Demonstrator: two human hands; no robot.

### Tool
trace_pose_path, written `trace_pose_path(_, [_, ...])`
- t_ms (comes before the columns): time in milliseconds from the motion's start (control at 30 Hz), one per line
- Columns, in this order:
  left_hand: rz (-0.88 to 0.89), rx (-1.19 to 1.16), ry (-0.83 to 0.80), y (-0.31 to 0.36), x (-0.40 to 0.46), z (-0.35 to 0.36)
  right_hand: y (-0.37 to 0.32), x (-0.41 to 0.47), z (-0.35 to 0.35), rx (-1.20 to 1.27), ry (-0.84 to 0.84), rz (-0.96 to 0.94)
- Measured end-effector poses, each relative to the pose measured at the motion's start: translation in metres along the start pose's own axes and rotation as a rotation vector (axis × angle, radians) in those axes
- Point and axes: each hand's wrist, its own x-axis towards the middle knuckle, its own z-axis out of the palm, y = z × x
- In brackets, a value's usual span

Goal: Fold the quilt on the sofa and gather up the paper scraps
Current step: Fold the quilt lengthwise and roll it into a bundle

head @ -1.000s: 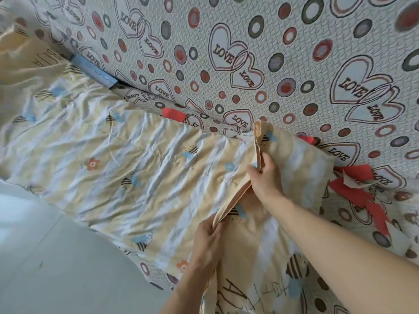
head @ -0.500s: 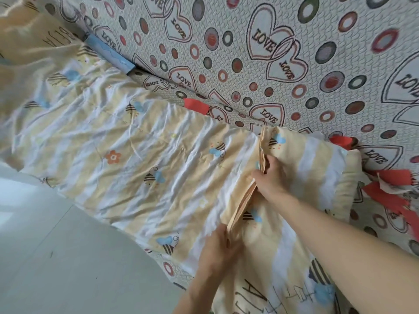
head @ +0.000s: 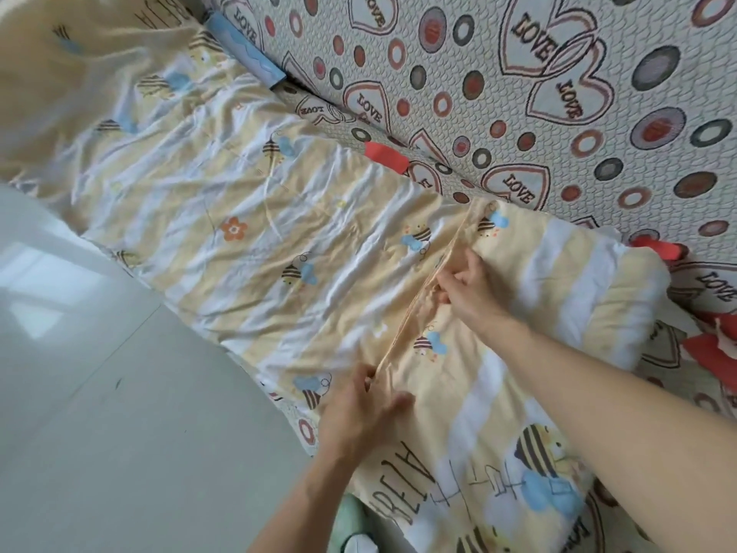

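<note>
We see the quilt, yellow and white w/ bee prints, spread along the sofa seat, its right part already doubled over so a folded edge runs diagonally from near the backrest down toward the seat's front edge. Both hands sit on that edge. Left hand is at the lower end, near the front edge of the seat, fingers loosely spread and lying on the cloth; its grip looks open, resting on the quilt rather than pinching it. Right hand is further up the same edge, toward the backrest, fingers curled into the fold; its grip is closed on the quilt hem. So the quilt lies under and between both hands, w/ the larger unfolded part stretching off to the left.

Paper scraps: one red scrap lies at the seat/backrest crease just beyond the quilt, more red scraps at the seat's right end, and a blue scrap is tucked by the backrest farther left. Grey floor lies below the seat's front edge.
</note>
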Motion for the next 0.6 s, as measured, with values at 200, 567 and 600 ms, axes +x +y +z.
trace_pose_path(200, [0.136, 0.069, 0.197, -0.008, -0.002, -0.007, 0.0, -0.016, -0.025, -0.036, -0.075, -0.166])
trace_pose_path(567, [0.503, 0.562, 0.304, 0.043, -0.039, 0.079, 0.015, -0.043, -0.064, -0.791, -0.023, -0.675])
trace_pose_path(600, [0.481, 0.57, 0.215, 0.042, -0.042, 0.091, 0.021, -0.042, -0.071, -0.92, -0.056, -0.661])
